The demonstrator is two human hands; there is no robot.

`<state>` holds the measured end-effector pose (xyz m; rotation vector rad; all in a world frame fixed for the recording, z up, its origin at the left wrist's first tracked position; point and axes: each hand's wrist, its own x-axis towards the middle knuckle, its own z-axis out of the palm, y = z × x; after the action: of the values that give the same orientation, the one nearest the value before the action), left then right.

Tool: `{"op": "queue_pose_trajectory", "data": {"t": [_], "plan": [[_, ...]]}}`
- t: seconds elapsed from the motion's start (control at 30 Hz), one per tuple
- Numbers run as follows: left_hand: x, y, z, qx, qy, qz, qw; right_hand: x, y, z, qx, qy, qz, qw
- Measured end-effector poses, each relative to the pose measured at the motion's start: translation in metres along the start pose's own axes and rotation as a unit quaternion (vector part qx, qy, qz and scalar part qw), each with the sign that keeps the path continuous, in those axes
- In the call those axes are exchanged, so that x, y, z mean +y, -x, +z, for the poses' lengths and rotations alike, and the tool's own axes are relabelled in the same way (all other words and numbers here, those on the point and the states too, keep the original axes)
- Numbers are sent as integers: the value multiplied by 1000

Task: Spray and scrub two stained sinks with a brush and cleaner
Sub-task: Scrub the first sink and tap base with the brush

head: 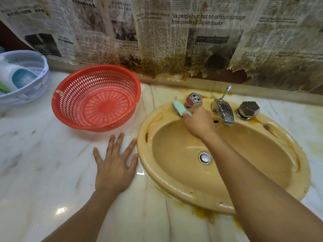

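Scrubbing the stained sink's back rim, right of centre frame.

The green brush (pixel 180 110) is pressing on the upper-left rim of the yellow sink (pixel 244 154), just beside the left tap handle (pixel 193 100). The right hand (pixel 199 123) is gripping it. The left hand (pixel 113 163) is lying flat and spread on the table (pixel 43 163), at the sink's edge. With the rim looking wet, a hard stroke is risking the brush skidding into the tap handle.

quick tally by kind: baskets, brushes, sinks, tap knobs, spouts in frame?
Baskets: 2 (red basket, white basket)
Brushes: 1 (brush)
Sinks: 1 (sink)
Tap knobs: 2 (left knob, right knob)
Spouts: 1 (spout)
Total: 7
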<state>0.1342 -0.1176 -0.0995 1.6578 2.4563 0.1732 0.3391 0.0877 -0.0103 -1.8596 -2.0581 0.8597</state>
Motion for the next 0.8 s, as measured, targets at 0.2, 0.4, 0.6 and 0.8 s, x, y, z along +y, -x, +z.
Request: {"op": "queue_pose_trajectory", "data": {"t": [0.2, 0.4, 0.6, 0.8], "plan": [[-2, 0, 1, 10, 22, 4, 1000, -31, 18, 42, -71, -36, -72, 994], [-4, 1, 1, 16, 37, 7, 999, 3, 11, 17, 14, 2, -10, 1000], [-5, 0, 1, 24, 59, 13, 998, -26, -9, 37, -31, -23, -65, 997], [-8, 0, 3, 45, 88, -3, 995, -14, 88, 54, -128, 29, -183, 974]]}}
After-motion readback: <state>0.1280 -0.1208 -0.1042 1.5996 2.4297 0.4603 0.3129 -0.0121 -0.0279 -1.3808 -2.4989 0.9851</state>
